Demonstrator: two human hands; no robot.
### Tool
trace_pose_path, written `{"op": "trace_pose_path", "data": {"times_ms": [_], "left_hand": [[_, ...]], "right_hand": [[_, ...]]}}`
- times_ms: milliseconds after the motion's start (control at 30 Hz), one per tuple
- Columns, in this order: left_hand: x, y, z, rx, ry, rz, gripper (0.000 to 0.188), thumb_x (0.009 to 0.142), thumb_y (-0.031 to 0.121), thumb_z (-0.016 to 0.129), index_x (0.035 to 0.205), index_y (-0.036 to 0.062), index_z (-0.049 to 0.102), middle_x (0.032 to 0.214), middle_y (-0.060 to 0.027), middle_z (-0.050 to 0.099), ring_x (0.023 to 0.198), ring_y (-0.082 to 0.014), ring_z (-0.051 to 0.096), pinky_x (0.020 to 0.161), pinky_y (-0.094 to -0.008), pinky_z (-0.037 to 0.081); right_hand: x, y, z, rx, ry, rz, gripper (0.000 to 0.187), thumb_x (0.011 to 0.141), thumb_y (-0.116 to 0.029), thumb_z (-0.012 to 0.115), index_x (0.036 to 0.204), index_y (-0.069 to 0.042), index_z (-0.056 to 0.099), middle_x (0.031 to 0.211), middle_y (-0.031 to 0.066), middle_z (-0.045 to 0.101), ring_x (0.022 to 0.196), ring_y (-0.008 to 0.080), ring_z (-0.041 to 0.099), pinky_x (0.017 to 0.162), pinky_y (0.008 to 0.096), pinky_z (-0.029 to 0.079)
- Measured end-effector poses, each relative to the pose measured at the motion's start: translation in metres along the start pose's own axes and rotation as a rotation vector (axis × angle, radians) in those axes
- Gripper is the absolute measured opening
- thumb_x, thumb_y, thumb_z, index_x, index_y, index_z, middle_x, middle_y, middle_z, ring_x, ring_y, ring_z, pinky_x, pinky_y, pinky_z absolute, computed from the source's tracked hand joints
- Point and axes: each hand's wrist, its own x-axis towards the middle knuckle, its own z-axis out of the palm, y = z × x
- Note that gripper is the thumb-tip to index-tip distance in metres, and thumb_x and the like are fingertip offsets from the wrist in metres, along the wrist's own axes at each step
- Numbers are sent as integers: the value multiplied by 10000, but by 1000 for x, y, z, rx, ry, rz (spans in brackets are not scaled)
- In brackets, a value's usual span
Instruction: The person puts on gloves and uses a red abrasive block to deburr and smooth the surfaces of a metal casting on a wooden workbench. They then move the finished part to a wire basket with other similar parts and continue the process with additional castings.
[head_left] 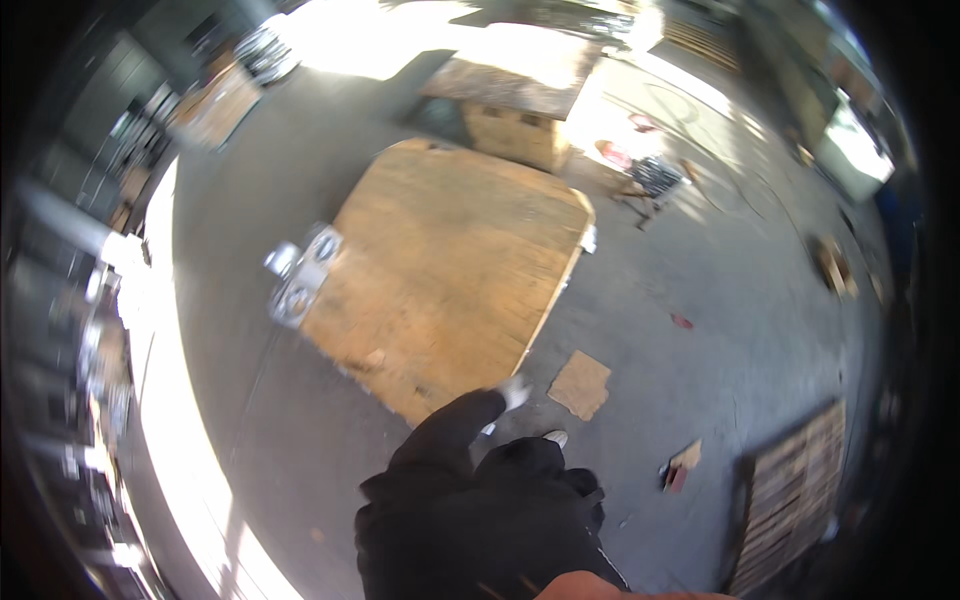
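at the near end of the board, which spreads out in front, the left hand blurs: i cannot tell its fingers' spread or hold; the right hand is unseen. stepping onto the scrap near the shoe could cause a slip.

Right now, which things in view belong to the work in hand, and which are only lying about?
Probably in the work:
large wooden panel, with the blurred left hand by its near edge; contact is unclear

Probably just lying about:
flat brown piece
slatted pallet
small red scrap
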Motion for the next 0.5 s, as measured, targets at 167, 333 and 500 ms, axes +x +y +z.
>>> {"op": "trace_pose_path", "data": {"times_ms": [167,333,500], "left_hand": [[125,178,-33,-159,238,201,346,955,333,566,1106,26,618,1066,-256,680,1028,-438,642,867,-503,510],[217,231,-5,-258,289,88,302,936,314,596,1042,34,637,1039,-241,688,983,-423,659,841,-491,516],[223,207,30,22,210,-308,373,920,337,552,1054,11,673,1047,-249,692,993,-427,664,870,-482,513]], "right_hand": [[93,-157,7,-212,-182,-90,187,807,-209,667,933,-80,713,845,128,713,767,294,699,711,416,572],[221,-283,-11,-424,-271,-145,201,809,-280,664,893,-108,726,822,125,715,756,294,695,706,420,565],[359,-420,-73,-969,-296,-352,231,811,-351,662,854,-137,739,798,122,717,746,293,692,701,424,558]]}}
